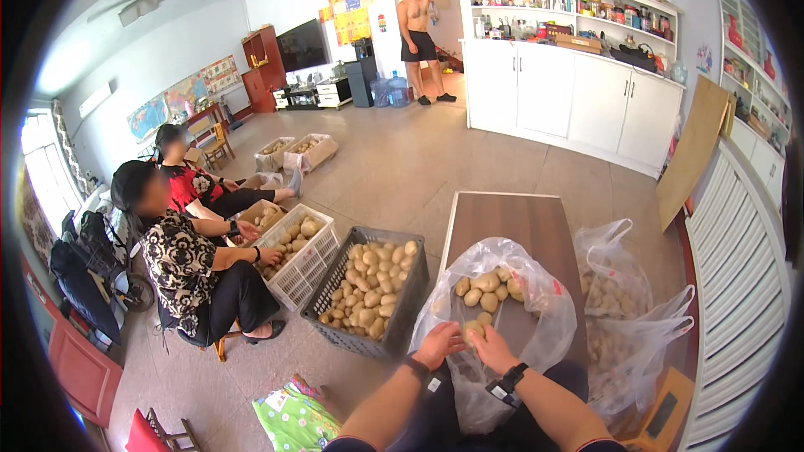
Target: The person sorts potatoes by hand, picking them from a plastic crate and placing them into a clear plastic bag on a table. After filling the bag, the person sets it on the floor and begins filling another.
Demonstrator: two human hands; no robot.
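Observation:
A clear plastic bag (548,326) lies wide-mouthed on a brown table (511,218), with several potatoes (486,283) inside toward its far side. At the bag's near side, my right hand (496,351) is closed on a potato (474,331). Close to that potato on its left is my left hand (440,345), its fingers stretched toward it. Whether those fingertips touch the potato is hard to make out. Left of the table stands a dark grey crate (314,322) full of potatoes.
Filled plastic bags (615,285) stand right of the table. Two seated people (188,251) are at left, one reaching into a white crate (293,285). Farther off are more potato boxes (311,151) and a person standing in a doorway (417,25). A green cloth (293,418) lies nearby.

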